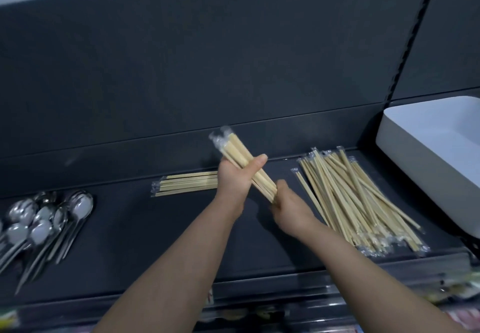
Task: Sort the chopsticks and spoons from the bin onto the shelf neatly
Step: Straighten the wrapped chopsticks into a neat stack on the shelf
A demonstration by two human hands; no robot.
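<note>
**Bundle of wrapped chopsticks (240, 154): square the ends before it goes down**

We hold the bundle above the dark shelf (145, 231), tilted, with its top end toward the back panel (207, 59). Our left hand (235, 179) wraps round its middle, fingers and thumb closed firmly on the sticks. Our right hand (292, 209) meets the lower ends. Blur there leaves us unable to tell whether it closes round them or only butts against them.

We judge the step to be evening up the ends. To do it well, we should slacken the left grip just enough for the sticks to slide. Then we tap the lower ends flush against the right palm and tighten again so nothing fans out. The clear wrappers (217, 137) look slippery, so a loose hold risks a stick dropping out.

The short row of chopsticks (187, 183) lying behind the left hand sets the line. We should turn the bundle to match and lay it just beside that row, ends level. The loose pile (348, 197) to the right, beside the white bin (428, 150), waits for sorting. The metal spoons (46, 221) lie well apart at the left, and we should leave that gap.
</note>
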